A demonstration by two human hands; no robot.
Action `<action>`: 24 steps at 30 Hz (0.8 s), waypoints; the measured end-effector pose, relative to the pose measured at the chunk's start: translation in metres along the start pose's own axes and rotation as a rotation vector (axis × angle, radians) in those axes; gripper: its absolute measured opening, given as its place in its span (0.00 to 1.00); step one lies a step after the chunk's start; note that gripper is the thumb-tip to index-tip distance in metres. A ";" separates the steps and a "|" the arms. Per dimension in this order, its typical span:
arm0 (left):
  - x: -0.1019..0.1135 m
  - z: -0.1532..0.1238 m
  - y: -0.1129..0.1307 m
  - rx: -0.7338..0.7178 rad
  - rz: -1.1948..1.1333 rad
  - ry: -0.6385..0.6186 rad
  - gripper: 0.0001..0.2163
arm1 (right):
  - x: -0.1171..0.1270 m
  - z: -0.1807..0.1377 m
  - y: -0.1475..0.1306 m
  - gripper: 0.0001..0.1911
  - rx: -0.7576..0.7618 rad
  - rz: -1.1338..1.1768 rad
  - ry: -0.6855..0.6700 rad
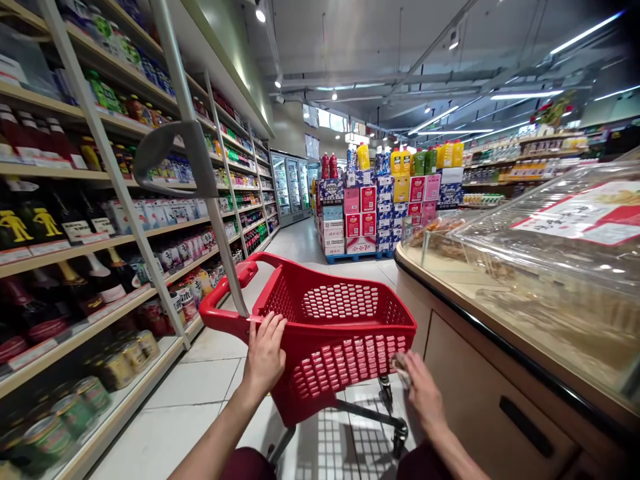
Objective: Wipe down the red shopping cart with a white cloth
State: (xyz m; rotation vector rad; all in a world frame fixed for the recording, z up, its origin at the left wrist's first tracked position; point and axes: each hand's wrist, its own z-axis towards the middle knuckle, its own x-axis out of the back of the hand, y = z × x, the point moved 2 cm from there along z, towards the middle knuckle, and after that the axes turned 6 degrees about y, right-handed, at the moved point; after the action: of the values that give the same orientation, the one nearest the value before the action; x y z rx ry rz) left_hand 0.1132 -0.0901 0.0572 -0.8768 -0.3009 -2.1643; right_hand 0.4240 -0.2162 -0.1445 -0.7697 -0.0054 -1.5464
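A red plastic shopping cart (310, 327) with perforated sides stands on the tiled floor right in front of me. Its handle end points left and its narrower end faces the counter. My left hand (266, 353) grips the near top rim, fingers folded over the edge beside the handle. At the cart's right end, my right hand (424, 390) holds a small crumpled greyish cloth (400, 363) against the lower corner; part of the cloth is hidden by the fingers. A metal pole (225, 247) with a grey plastic loop (175, 160) rises from the handle end.
Shelves of bottles and cans (95, 180) line the left side. Close on the right is a counter (480, 387) under clear covers. Stacked boxes topped with bottles (370, 213) stand ahead, with glass-door fridges (290, 180) behind. Black cart wheels (399, 430) show below.
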 end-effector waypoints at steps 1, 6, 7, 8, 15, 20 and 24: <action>-0.001 0.000 0.000 0.005 0.005 0.008 0.24 | 0.008 0.015 0.000 0.28 -0.018 0.000 0.079; -0.002 -0.002 -0.002 0.017 0.032 0.027 0.24 | 0.008 0.034 -0.012 0.30 0.095 0.013 0.149; -0.002 -0.002 -0.003 0.010 0.031 0.019 0.25 | 0.004 0.021 -0.016 0.31 0.137 0.023 0.087; -0.002 -0.003 -0.003 0.003 0.028 0.012 0.25 | 0.000 0.008 -0.020 0.32 0.185 0.037 0.017; -0.002 -0.006 0.000 0.026 0.034 0.024 0.25 | 0.016 0.028 -0.050 0.32 0.221 0.155 0.043; -0.003 -0.010 -0.002 0.013 0.016 -0.005 0.26 | -0.002 -0.007 -0.061 0.32 0.375 0.176 -0.100; -0.002 -0.013 -0.001 0.013 0.024 -0.003 0.26 | 0.000 -0.004 -0.075 0.28 0.375 0.210 -0.111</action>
State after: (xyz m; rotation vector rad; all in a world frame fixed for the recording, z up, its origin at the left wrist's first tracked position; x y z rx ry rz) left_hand 0.1073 -0.0947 0.0469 -0.8720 -0.3039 -2.1366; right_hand 0.3554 -0.2063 -0.1148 -0.5369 -0.2810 -1.2531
